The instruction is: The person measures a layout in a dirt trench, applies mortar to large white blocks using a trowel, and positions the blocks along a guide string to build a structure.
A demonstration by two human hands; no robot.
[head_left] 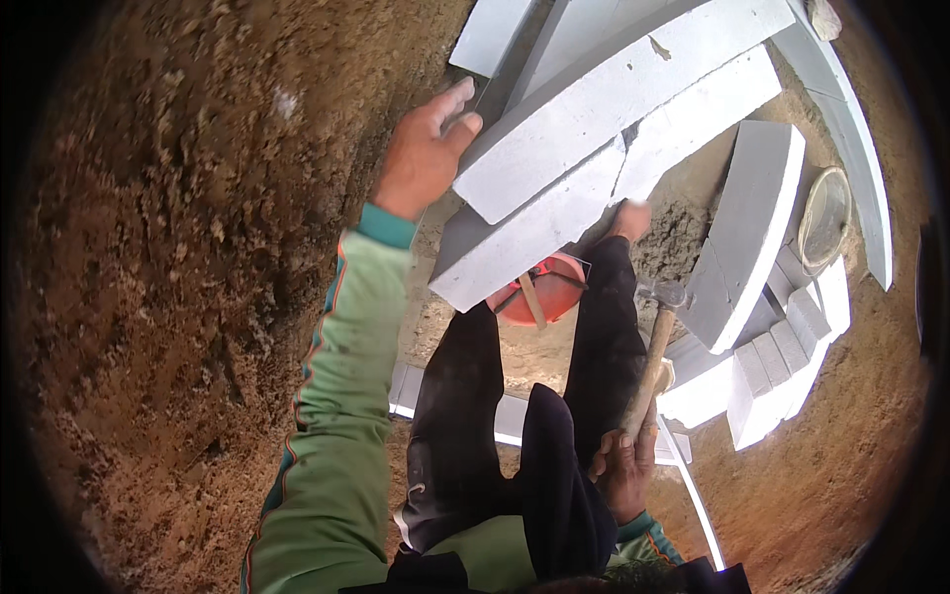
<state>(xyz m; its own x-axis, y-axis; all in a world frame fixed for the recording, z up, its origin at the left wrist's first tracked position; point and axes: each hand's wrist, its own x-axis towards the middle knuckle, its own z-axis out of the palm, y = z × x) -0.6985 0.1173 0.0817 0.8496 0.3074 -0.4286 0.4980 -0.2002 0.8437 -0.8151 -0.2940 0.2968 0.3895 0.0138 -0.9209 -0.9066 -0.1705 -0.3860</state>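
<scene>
My left hand (pixel 424 153) reaches up beside the left end of a long white block (pixel 633 104), its fingers stretched out and thumb apart. The thumb is close to the block's end; whether it touches I cannot tell. Under that block lies another white block (pixel 544 223), with a jagged crack or joint toward its right. Low on the right, my right hand (pixel 625 475) is closed around the wooden handle of a hammer (pixel 648 381). The hammer's metal head points up, next to the rough grey mortar (pixel 683 223).
Between my legs sits a red bowl (pixel 559 297) with a wooden-handled tool in it. My bare foot (pixel 631 220) rests by the blocks. Right stand a leaning white block (pixel 747 228), a round pale bucket (pixel 824 220) and several smaller blocks (pixel 772 361). A brown earth wall (pixel 188 247) rises at left.
</scene>
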